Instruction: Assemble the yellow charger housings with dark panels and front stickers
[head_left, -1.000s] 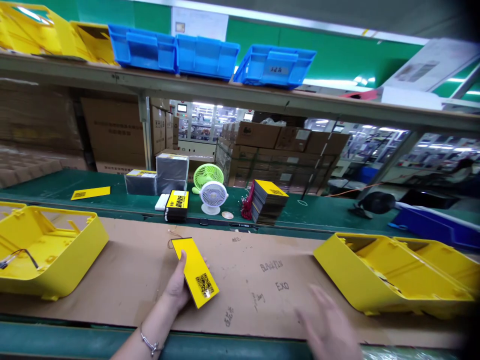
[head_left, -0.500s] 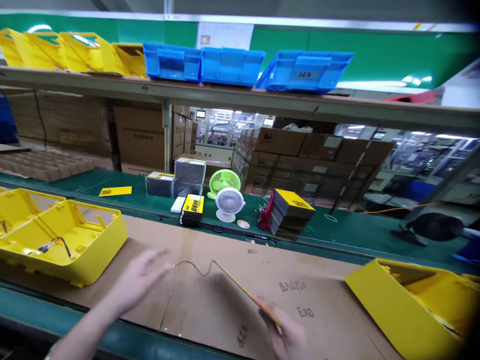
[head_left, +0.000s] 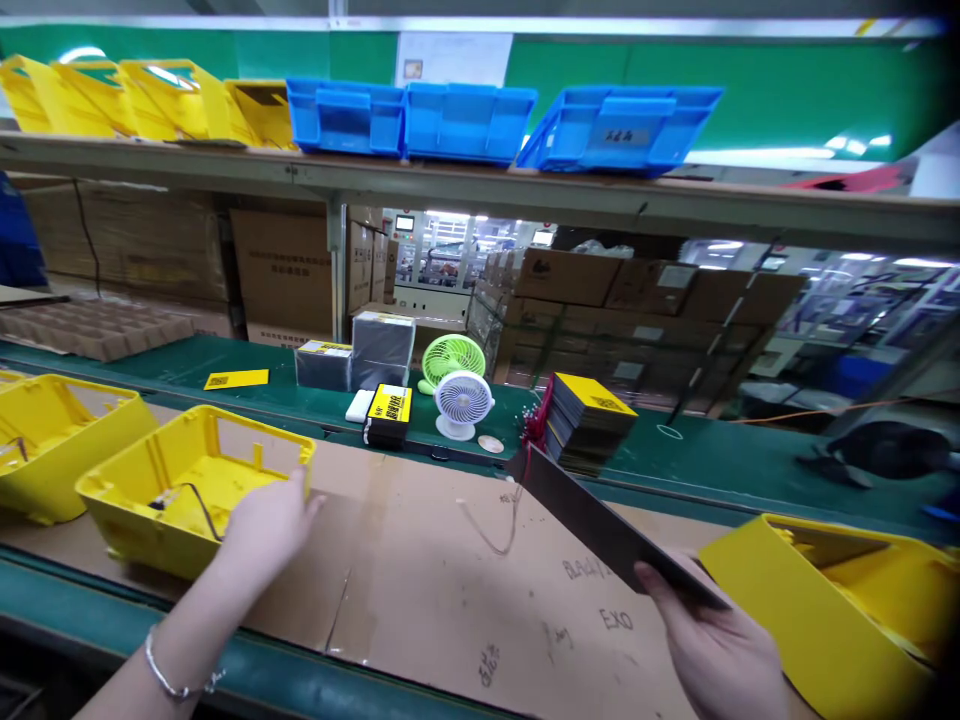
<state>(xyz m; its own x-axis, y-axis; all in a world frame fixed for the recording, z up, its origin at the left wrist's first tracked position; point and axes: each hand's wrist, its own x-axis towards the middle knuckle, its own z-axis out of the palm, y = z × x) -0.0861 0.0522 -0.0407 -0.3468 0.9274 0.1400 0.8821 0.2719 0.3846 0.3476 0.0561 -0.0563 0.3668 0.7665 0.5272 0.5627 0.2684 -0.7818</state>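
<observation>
My left hand is hooked over the right end of a yellow plastic housing, fingers on its wall. A dark connector and wire lie inside that open housing. My right hand grips a thin dark card by its lower right end, thumb on the dark face. The card is tilted, its far end raised towards the left. From that far end a thin cord hangs down in a loop, blurred by motion.
Another yellow housing stands at far left, and one at right. Cardboard covers the near bench. Behind are a stack of yellow-topped cards with red cords, a white fan, a green fan and blue bins on a shelf.
My left hand has moved left onto the housing, which has slid right, away from its neighbour. My right hand has carried the card right and turned its dark face into view.
</observation>
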